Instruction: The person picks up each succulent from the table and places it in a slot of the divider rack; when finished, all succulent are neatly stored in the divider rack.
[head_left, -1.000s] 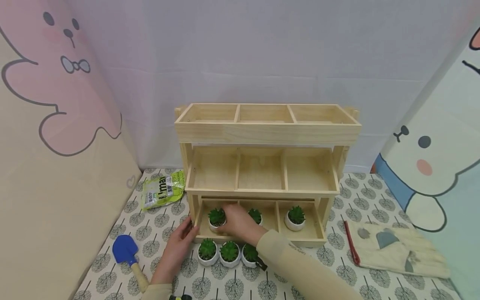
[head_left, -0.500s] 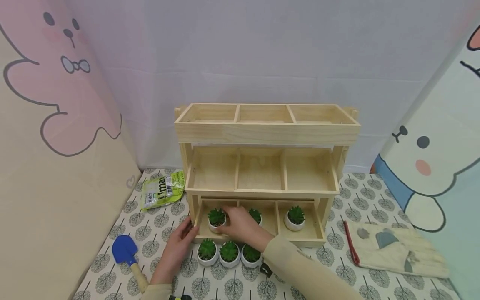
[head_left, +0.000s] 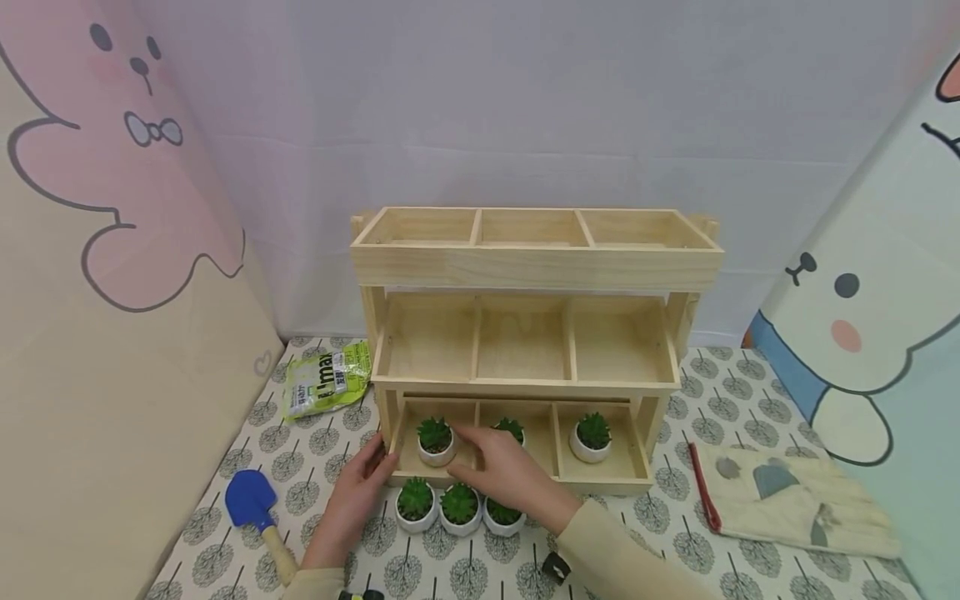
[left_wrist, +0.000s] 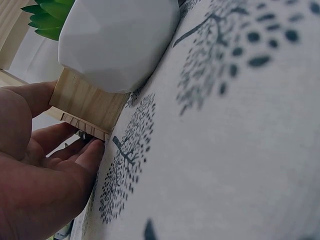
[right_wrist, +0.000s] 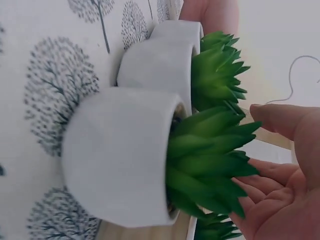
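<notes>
My left hand [head_left: 358, 487] grips the front left corner of the wooden shelf [head_left: 525, 387]; in the left wrist view its thumb [left_wrist: 37, 95] lies on the front board and the fingers curl along the side. My right hand [head_left: 510, 471] is just right of a potted succulent [head_left: 437, 442] in the bottom tier's left compartment, thumb and fingers spread and holding nothing. Partly behind this hand, a second succulent [head_left: 510, 431] stands in the middle compartment. A third succulent [head_left: 591, 437] is in the right one. Three more white pots [right_wrist: 120, 155] with succulents line up before the shelf.
A blue toy shovel [head_left: 251, 500] with a wooden handle lies at the left. Behind it is a green-yellow packet [head_left: 326, 381]. A folded cloth [head_left: 795, 498] with a red edge lies at the right. The shelf's upper tiers [head_left: 536, 267] overhang the bottom one.
My right hand has let go of the succulent pot in the left compartment and drawn back to the right, its fingers parting. The left hand has stayed on the shelf corner.
</notes>
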